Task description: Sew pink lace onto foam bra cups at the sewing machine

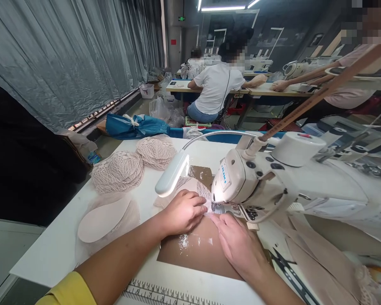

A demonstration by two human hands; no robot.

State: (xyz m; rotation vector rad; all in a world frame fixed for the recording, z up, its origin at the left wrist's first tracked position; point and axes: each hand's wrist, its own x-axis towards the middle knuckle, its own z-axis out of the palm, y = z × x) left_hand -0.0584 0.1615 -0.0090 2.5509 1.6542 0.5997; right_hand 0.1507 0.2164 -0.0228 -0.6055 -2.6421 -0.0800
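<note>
A white sewing machine (273, 178) stands on the white table (51, 254), its head over a brown plate area (197, 250). Under its needle lies a pale lace piece (195, 188). My left hand (182, 212) rests on that lace just left of the needle, fingers curled and pressed down on it. My right hand (238, 241) lies flat in front of the needle, fingertips on the lace edge. A white gooseneck lamp (171, 173) hangs over the work.
Two stacks of lace cups (119, 171) and flat foam cups (103, 218) lie at the left. Scissors (288, 267) lie at the right beside beige fabric strips (324, 254). A ruler strip (165, 292) runs along the front edge. Other people sit at machines beyond.
</note>
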